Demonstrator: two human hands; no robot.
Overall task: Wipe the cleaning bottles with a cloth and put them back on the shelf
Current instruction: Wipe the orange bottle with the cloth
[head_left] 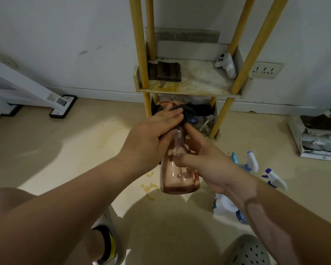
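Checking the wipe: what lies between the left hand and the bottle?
A dark cloth, held over the bottle's top by the left hand, head view.

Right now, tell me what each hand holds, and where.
Right hand grips the pink bottle around its middle; left hand holds a dark cloth over its top.

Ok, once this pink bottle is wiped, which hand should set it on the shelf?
Probably right. The right hand grips the pink bottle by its body, while the left hand holds the dark cloth on its top.

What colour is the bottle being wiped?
Translucent pink bottle, best seen in the head view.
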